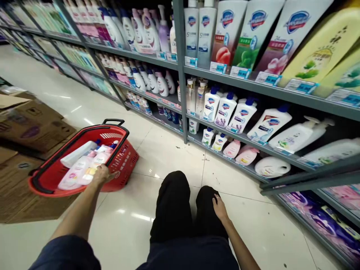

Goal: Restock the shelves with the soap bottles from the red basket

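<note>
Left hand (pixel 102 174), its grip unclear, nears a bottle (pixel 96 161) likely weighty, slick and best held mid-body; right hand (pixel 220 208) rests loosely spread.

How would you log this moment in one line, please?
left hand: at red basket, beside bottles, grip unclear | right hand: on right knee | shelves: stocked, ahead

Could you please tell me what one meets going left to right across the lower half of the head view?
Cardboard boxes → red basket → left knee → right hand → large white bottle → purple packages.
</note>
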A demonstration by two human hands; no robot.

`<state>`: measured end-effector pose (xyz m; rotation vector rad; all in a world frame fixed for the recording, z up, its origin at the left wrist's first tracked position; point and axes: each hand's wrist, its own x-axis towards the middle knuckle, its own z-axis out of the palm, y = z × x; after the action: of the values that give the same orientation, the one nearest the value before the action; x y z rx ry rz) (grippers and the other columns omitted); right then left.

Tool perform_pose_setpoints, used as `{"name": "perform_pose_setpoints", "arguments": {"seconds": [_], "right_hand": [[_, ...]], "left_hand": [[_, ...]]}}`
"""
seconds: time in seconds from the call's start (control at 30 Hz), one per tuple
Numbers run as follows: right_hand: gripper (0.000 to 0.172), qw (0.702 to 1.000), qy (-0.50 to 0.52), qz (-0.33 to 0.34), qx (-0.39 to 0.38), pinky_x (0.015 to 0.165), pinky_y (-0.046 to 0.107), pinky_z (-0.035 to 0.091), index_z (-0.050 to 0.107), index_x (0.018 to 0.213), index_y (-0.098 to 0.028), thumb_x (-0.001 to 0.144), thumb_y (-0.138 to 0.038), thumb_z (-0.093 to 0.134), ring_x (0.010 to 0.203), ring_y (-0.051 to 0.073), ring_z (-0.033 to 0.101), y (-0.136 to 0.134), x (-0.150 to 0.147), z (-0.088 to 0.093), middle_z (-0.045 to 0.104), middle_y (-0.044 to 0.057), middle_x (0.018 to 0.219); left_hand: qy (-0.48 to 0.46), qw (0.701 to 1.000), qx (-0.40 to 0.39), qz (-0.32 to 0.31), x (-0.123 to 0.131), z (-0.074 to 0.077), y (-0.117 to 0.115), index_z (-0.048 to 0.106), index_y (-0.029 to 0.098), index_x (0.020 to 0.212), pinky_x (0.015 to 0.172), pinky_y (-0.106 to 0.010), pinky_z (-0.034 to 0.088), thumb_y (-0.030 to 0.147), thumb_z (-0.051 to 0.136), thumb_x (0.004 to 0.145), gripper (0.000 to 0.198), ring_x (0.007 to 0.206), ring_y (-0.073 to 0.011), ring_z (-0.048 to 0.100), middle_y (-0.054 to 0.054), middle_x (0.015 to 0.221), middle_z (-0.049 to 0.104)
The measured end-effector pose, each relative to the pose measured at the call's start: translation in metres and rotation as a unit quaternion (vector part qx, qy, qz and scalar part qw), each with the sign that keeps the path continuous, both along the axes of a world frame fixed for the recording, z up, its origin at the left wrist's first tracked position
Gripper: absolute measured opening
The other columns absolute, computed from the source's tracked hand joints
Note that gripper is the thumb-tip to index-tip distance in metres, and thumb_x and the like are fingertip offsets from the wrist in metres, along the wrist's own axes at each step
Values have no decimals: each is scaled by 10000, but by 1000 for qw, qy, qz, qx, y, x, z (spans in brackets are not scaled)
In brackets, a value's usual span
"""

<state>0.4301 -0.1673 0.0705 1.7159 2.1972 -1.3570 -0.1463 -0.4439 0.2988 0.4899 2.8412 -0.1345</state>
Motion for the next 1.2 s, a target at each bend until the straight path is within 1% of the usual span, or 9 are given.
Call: {"name": "perform_pose_setpoints", "arguments": {"seconds": [0.07, 0.17, 0.27, 0.33, 0.43, 0.63, 0.87, 1.03, 1.2], "right_hand": [[731, 1000, 3, -19, 3, 1407, 430, 330, 524, 1658, -10, 1087, -424, 332, 1636, 300, 488, -3, 5, -3, 544, 171, 1714], [744, 999, -2, -46, 8, 1384, 459, 371, 557, 1630, -4, 1059, -438, 361, 1614, 327, 516, 0, 8, -8, 583, 189, 1676], [749, 998, -9, -63, 11, 1378, 457, 376, 573, 1613, 5, 1038, -436, 381, 1606, 334, 526, 6, 11, -14, 596, 206, 1659], [749, 998, -10, -68, 10, 1375, 448, 379, 582, 1605, -3, 1031, -441, 384, 1594, 329, 543, 11, 14, -17, 612, 206, 1644], [755, 998, -15, -67, 5, 1377, 447, 369, 590, 1599, -16, 1018, -455, 390, 1600, 327, 537, 17, 16, -17, 624, 204, 1632], [831, 998, -55, -24, -3, 1380, 497, 348, 540, 1609, 51, 989, -469, 351, 1606, 390, 515, 30, 6, -11, 589, 277, 1637], [904, 993, -114, 39, 3, 1353, 553, 392, 504, 1626, 55, 975, -541, 309, 1594, 461, 509, 46, 1, -30, 558, 305, 1651], [915, 991, -124, 53, 0, 1357, 538, 384, 498, 1616, 77, 949, -525, 322, 1601, 465, 498, 44, -1, -22, 552, 324, 1643], [882, 995, -98, 33, 7, 1352, 569, 381, 518, 1587, 102, 943, -473, 339, 1582, 461, 524, 32, -8, 4, 569, 350, 1614]], "left_hand": [[-13, 1000, -12, 14, -14, -10, -1, 429, -69, 1439, 952, -328, 515, 662, 629, 941, 907, 1402, -440, 655, -409, 1553, 540], [-35, 998, -34, 35, -32, -18, -2, 450, -1, 1404, 799, -274, 457, 471, 617, 971, 661, 1282, -388, 728, -338, 1443, 655], [-27, 999, -18, 9, -42, -19, -8, 498, 142, 1207, 728, -236, 395, 333, 593, 955, 330, 1156, -314, 745, -195, 1210, 757], [-18, 1000, 6, -16, -43, -18, -14, 454, 214, 1014, 716, -221, 382, 263, 586, 918, 170, 1047, -277, 731, -92, 962, 727], [-10, 999, 35, -36, -35, -17, -21, 381, 249, 915, 726, -231, 395, 226, 577, 891, 198, 956, -254, 701, -32, 816, 623], [-34, 994, 94, -43, 1, -34, -34, 527, 174, 1089, 830, -304, 481, 202, 593, 887, 215, 989, -261, 695, -129, 1077, 719], [-75, 984, 159, -23, 44, -59, -67, 629, 146, 1205, 941, -372, 537, 307, 661, 911, 336, 1067, -315, 724, -183, 1200, 742], [-27, 973, 226, 47, 18, -48, -97, 662, 99, 1293, 1146, -485, 492, 577, 587, 993, 569, 1280, -384, 651, -246, 1341, 699], [-77, 978, 186, 57, -2, -34, -93, 668, 109, 1085, 1174, -560, 459, 840, 673, 835, 773, 1211, -450, 685, -249, 1077, 746]]}}
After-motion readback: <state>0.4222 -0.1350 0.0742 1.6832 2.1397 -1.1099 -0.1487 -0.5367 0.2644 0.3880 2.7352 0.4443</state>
